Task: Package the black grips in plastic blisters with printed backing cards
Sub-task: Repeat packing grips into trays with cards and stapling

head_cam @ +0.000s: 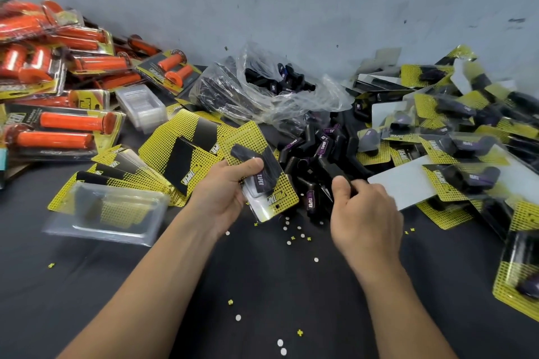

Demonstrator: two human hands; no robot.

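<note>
The dark desk (277, 285) runs up to a grey wall, and your forearms reach in from its near edge. A heap of orange grip packs (58, 131) fills the far left corner. A heap of finished black packs (455, 148), yellow-and-black cards under clear plastic, spreads along the right edge.

At the far edge, against the wall, a crumpled clear bag (262, 90) lies open with black grips inside. Just in front of it, around the middle of the desk, the loose black grips (315, 151) lie in a pile, some showing purple lettering.

Left of that pile the backing cards (180, 160) are fanned out face up. An empty blister (108, 213) rests on their near left edge. A stack of blisters (143, 108) sits further back.

Your left hand (224, 192) holds a blister pack (271, 192) tilted above the desk. The thumb presses on the packed grip (256, 172) inside it and the fingers are curled beneath the card.

Your right hand (364, 213) is at the near edge of the loose pile. Its thumb and curled fingers pinch one black grip (335, 172), which is blurred.

Small white and yellow paper dots (291, 233) are scattered on the desk between your arms.
</note>
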